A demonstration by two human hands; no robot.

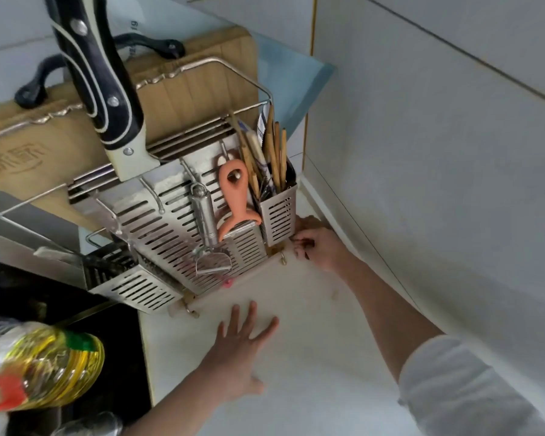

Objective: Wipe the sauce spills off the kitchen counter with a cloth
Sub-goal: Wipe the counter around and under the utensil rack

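1. The left hand [239,354] lay flat on the white tabletop [312,357], its fingers [252,313] straight and spread wide, holding nothing.
2. The right hand [315,247] reached to the foot of the metal utensil rack [177,215], beside its chopstick holder [279,215]; its fingers [301,245] were curled, and what they gripped could not be told.
3. No cloth was visible, and the tabletop near the hands showed only faint smudges.
4. The rack carried a black-handled knife [98,73], an orange peeler [235,196] and chopsticks [276,152], with a wooden cutting board [183,89] behind.
5. An oil bottle [44,366] stood at lower left.
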